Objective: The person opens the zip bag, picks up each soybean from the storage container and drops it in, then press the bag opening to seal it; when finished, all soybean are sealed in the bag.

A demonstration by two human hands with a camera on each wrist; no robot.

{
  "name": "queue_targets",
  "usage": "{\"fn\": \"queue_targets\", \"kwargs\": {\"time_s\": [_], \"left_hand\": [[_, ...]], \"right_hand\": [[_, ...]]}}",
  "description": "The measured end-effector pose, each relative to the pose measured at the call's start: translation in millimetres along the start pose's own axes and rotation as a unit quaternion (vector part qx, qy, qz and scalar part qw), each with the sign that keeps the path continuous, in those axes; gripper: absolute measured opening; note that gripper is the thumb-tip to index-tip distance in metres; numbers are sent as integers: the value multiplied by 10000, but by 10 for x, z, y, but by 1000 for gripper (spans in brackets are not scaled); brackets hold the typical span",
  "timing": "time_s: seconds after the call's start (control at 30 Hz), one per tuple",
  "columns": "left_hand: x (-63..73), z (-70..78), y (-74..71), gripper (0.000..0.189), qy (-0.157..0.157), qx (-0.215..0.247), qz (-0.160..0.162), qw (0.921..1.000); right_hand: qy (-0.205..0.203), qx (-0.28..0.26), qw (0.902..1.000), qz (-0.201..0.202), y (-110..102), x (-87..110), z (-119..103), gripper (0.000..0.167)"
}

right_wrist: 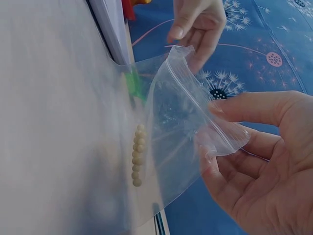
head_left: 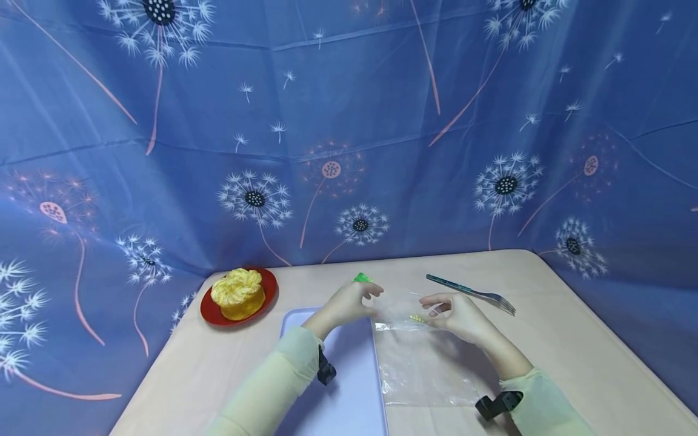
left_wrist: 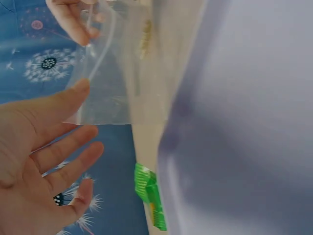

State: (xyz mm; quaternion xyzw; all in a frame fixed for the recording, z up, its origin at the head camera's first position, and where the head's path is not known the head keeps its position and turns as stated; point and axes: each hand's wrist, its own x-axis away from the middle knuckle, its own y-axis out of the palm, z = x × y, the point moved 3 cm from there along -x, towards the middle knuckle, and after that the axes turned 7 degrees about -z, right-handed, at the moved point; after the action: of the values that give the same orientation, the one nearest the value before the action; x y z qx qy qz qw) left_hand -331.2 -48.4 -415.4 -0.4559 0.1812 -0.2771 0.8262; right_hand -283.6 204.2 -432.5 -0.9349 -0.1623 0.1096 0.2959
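Note:
A clear zip bag (head_left: pixel 420 369) is stretched between my two hands, its zip edge uppermost and its lower part spreading over the table beside the tray. My left hand (head_left: pixel 349 303) pinches one top corner between thumb and forefinger; the other fingers are loosely bent in the left wrist view. At the opposite corner, my right hand (right_wrist: pixel 266 161) pinches the zip edge (right_wrist: pixel 195 100) with thumb and fingers. A row of small yellowish beads (right_wrist: pixel 138 159) shows through the film; I cannot tell whether it lies inside the bag or behind it.
A pale lilac tray (head_left: pixel 349 393) lies under my left forearm. Back left, a red plate (head_left: pixel 208 313) bears a yellow cake (head_left: pixel 240 297). A shiny green packet (left_wrist: pixel 150 193) lies beyond my left hand, and a dark-handled fork (head_left: pixel 463 287) behind my right. Blue dandelion-patterned cloth (head_left: pixel 349 133) hangs behind.

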Motion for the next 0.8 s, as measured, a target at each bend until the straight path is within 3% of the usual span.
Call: {"fn": "queue_targets", "kwargs": {"time_s": [0.13,0.43,0.57,0.67,0.8], "left_hand": [[-20,-31,77,35,-32,-35,77,10000],[12,39,91,10,-86,101,767,9970],[44,76,62,9,8,317,959,9949],[75,103,46,8,49,776,1043,9915],[119,108,50,5,-51,1438,1071,9838]], "right_hand": [[9,22,10000,-23,-21,19,1,39],[-170,146,9997,30,-62,36,-84,32],[-452,-310,9984,112,-105,59,-119,28],[-671,-652,9956,60,-161,97,-126,40],[-834,-634,9942,-255,-251,152,-111,61]]}}
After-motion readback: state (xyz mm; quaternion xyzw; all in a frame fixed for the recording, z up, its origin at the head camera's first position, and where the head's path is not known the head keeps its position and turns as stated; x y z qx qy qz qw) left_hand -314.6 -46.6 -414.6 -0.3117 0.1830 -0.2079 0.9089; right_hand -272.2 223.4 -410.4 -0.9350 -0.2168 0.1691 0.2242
